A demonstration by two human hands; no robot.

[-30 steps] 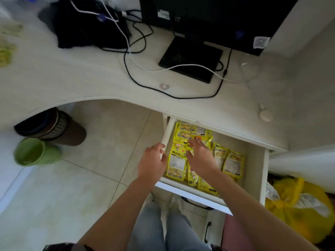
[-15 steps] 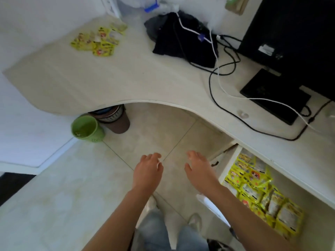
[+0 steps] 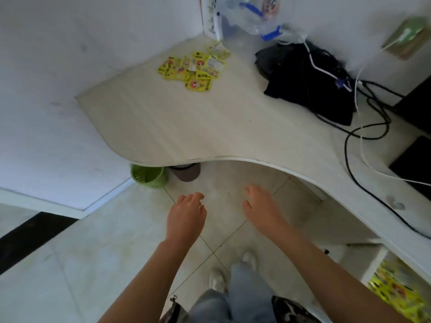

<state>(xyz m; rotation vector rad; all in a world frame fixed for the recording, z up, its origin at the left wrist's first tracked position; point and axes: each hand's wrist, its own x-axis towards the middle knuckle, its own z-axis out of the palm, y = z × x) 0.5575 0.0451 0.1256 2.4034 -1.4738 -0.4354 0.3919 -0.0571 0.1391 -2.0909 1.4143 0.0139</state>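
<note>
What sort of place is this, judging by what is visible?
Probably a home or small-office workstation: a curved pale desk with black cables and a monitor stand, and a green waste basket on the tiled floor beneath.

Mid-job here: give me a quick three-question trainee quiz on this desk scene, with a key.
1. True or false: the left hand grips a yellow sachet.
2. The loose pile of yellow foil sachets lies: A) on the pale wooden desk; B) on a chair seat; C) in a cardboard box.
3. Which hand is nearer the open white drawer that holds yellow packets?
Key: 1 false, both hands hold nothing; 2 A; 3 the right hand.
</note>
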